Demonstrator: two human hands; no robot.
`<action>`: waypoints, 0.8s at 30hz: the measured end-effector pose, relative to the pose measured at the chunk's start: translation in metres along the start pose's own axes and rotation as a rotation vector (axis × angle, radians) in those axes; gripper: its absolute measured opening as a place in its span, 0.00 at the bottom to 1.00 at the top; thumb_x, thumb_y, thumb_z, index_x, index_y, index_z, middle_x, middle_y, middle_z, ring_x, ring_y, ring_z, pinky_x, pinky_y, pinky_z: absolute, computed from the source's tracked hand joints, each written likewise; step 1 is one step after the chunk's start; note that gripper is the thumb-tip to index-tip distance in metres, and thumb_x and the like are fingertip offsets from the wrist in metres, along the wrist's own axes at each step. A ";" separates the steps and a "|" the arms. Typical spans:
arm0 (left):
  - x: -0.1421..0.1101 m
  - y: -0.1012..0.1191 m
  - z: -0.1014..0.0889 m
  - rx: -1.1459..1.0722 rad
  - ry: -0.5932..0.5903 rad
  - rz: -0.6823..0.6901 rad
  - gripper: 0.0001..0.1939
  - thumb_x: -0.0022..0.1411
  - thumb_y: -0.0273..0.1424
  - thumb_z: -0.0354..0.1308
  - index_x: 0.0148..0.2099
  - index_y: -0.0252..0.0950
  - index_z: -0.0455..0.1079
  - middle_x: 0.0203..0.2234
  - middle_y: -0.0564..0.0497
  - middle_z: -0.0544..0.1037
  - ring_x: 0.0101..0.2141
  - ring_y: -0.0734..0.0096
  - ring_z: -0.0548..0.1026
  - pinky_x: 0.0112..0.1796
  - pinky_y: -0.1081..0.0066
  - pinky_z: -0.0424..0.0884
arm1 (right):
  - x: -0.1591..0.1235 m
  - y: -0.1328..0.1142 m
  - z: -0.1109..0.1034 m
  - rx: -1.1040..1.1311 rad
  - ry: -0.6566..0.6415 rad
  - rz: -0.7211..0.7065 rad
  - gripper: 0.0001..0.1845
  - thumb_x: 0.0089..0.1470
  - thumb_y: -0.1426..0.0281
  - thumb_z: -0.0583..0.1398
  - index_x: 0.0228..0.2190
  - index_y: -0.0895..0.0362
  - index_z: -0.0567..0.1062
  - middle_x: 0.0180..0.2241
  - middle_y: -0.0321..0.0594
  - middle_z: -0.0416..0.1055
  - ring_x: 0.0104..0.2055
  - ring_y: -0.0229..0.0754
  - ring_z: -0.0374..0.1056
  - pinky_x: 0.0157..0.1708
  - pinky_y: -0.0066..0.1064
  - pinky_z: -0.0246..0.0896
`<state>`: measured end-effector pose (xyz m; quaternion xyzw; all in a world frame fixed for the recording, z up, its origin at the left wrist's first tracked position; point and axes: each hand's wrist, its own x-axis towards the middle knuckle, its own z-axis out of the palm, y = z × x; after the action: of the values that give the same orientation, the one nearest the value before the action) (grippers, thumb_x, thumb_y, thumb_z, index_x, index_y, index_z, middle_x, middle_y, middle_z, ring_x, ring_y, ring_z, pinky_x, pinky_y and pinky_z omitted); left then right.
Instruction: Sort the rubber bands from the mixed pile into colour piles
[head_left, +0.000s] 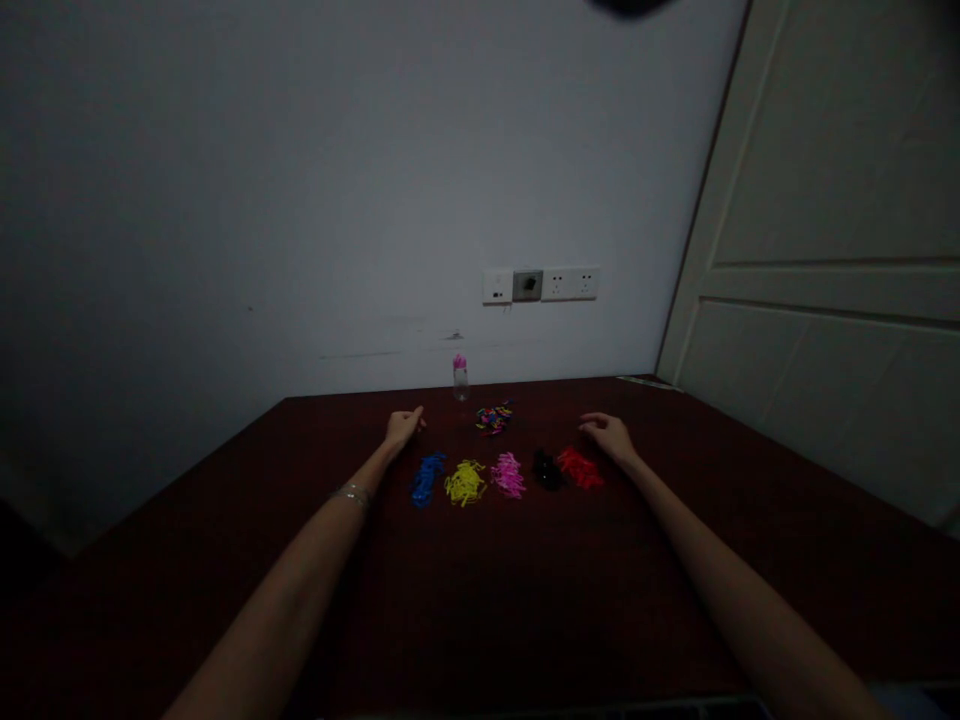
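Observation:
My left hand (405,428) rests on the dark table beside the upper end of a pile of thin blue strip-like pieces (427,478), its fingers loosely curved and slightly apart, holding nothing visible. On the other side, my right hand (609,437) lies just above a red pile (580,468), fingers bent loosely and apart, with nothing seen in them. Between the hands are a yellow pile (466,483), a pink pile (508,475) and a black pile (547,469). Farther back sits a small mixed-colour heap (493,418). Dim light hides what exactly the pieces are.
A small clear bottle (460,384) with a pink top stands near the back edge of the dark reddish table (480,590). Behind it rises a pale wall with sockets and switches (541,285). A panelled door (817,300) is on the right.

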<state>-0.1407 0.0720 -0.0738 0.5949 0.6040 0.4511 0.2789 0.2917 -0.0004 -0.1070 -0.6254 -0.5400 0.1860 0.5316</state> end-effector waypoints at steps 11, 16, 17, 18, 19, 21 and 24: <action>-0.005 -0.012 0.002 0.015 0.139 0.062 0.23 0.54 0.44 0.46 0.15 0.34 0.65 0.09 0.52 0.65 0.15 0.75 0.63 0.21 0.75 0.58 | -0.001 -0.001 0.001 -0.035 -0.019 -0.041 0.15 0.38 0.68 0.58 0.32 0.60 0.76 0.24 0.38 0.74 0.25 0.37 0.67 0.24 0.26 0.59; -0.004 -0.014 0.001 -0.057 0.208 0.041 0.23 0.54 0.43 0.45 0.14 0.35 0.62 0.09 0.52 0.64 0.14 0.75 0.62 0.20 0.76 0.57 | -0.001 -0.002 0.000 -0.038 -0.041 -0.024 0.16 0.37 0.68 0.59 0.32 0.60 0.76 0.23 0.38 0.73 0.24 0.37 0.66 0.24 0.26 0.58; -0.005 -0.013 0.000 -0.071 0.229 0.027 0.22 0.54 0.42 0.44 0.15 0.35 0.62 0.09 0.52 0.64 0.14 0.75 0.62 0.19 0.76 0.57 | 0.000 -0.002 0.000 -0.024 -0.049 -0.015 0.17 0.37 0.68 0.59 0.32 0.61 0.76 0.23 0.38 0.73 0.23 0.37 0.66 0.23 0.26 0.58; -0.006 -0.012 0.000 -0.077 0.248 0.013 0.22 0.54 0.42 0.44 0.15 0.35 0.62 0.09 0.52 0.64 0.14 0.74 0.62 0.19 0.76 0.57 | 0.000 -0.001 0.000 -0.006 -0.054 -0.002 0.17 0.37 0.68 0.59 0.33 0.61 0.76 0.24 0.38 0.73 0.23 0.37 0.66 0.23 0.26 0.58; -0.007 -0.011 -0.001 -0.076 0.261 0.000 0.22 0.54 0.42 0.43 0.15 0.36 0.62 0.09 0.52 0.64 0.14 0.74 0.63 0.19 0.75 0.56 | 0.001 -0.001 0.000 0.014 -0.054 0.012 0.17 0.37 0.68 0.58 0.33 0.61 0.76 0.24 0.39 0.74 0.23 0.37 0.66 0.23 0.26 0.59; -0.008 -0.009 -0.001 -0.065 0.277 -0.016 0.22 0.54 0.42 0.43 0.15 0.36 0.62 0.09 0.51 0.64 0.14 0.73 0.64 0.19 0.75 0.56 | 0.002 0.000 0.000 0.038 -0.045 0.030 0.17 0.38 0.68 0.58 0.33 0.61 0.76 0.26 0.41 0.75 0.24 0.38 0.67 0.24 0.26 0.59; -0.007 -0.011 -0.001 -0.061 0.288 -0.011 0.22 0.54 0.41 0.43 0.15 0.36 0.62 0.09 0.51 0.64 0.14 0.73 0.63 0.19 0.75 0.56 | 0.003 0.002 0.001 0.014 -0.032 0.022 0.16 0.37 0.68 0.58 0.32 0.61 0.76 0.27 0.41 0.75 0.26 0.38 0.68 0.25 0.27 0.60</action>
<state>-0.1460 0.0662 -0.0837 0.5117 0.6272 0.5485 0.2097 0.2926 0.0028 -0.1078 -0.6245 -0.5401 0.2058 0.5252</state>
